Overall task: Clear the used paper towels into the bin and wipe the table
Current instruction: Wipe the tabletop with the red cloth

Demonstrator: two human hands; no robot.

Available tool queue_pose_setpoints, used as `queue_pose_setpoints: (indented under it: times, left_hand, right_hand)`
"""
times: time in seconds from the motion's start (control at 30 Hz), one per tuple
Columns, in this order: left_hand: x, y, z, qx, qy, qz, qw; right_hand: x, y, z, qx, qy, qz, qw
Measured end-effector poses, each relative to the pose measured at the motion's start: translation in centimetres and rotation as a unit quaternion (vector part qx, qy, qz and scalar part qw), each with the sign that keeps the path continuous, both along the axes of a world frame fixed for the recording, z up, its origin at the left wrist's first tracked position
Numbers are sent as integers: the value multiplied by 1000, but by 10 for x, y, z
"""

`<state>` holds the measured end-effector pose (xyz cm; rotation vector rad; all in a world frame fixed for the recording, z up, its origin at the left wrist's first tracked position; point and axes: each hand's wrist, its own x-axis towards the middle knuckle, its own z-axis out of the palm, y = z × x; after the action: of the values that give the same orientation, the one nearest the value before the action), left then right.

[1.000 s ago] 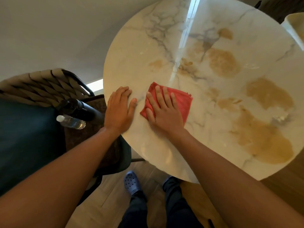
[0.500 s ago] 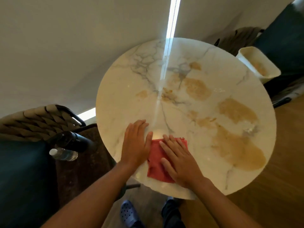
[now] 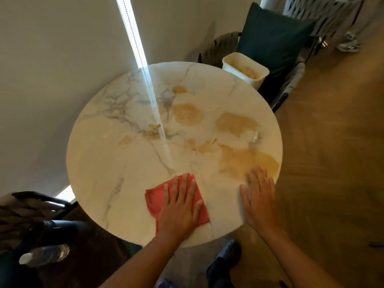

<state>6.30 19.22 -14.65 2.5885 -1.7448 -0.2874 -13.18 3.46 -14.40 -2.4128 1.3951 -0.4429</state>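
Observation:
A red cloth (image 3: 154, 199) lies flat near the front edge of the round marble table (image 3: 104, 163). My left hand (image 3: 180, 206) presses on the cloth with straight, spread fingers. To its right, my right hand (image 3: 258, 199) rests flat on the bare tabletop at the edge, beside a tan patch (image 3: 243, 161). More tan patches mark the middle and right of the top. Beyond the far right edge stands a white bin (image 3: 228, 64) with crumpled paper towels (image 3: 248, 72) inside.
On a woven chair (image 3: 25, 206) at the left lie a black bottle (image 3: 62, 229) and a clear water bottle (image 3: 44, 255). A dark green cushion (image 3: 272, 38) stands behind the bin. Wooden floor (image 3: 332, 163) runs along the right. My shoes (image 3: 225, 258) show under the table.
The cloth has passed from under my right hand to under my left hand. My right hand has moved right onto the bare table. The view has pulled back and turned right.

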Motion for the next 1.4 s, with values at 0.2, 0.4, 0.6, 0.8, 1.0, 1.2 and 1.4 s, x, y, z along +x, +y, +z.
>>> queue_pose_setpoints:
  times: [0.2,0.4,0.6,0.8,1.0,1.2,1.4]
  left_hand:
    - [-2,-12,4,23,-20,-97,995]
    - [-19,-49,8,34,-18,-267,963]
    - [-53,-93,6,17,-1,-346,938]
    - [-96,-150,1,-8,-6,-357,934]
    - [-118,-207,-3,-23,10,-250,968]
    - [-112,-232,-7,-19,17,-198,980]
    - [-107,-216,-1,-45,24,-210,976]
  right_hand:
    - [-31,-21,-24,72,-61,-222,971]
    - [-48,-32,-40,119,-98,-220,963]
    - [-65,-60,-46,139,-74,-186,970]
    - [-76,-84,-60,144,-74,-150,975]
    - [-85,-105,-55,182,-75,-187,963]
    - [-80,-119,-39,176,-86,-138,971]
    - [-52,-118,-16,426,-344,-346,762]
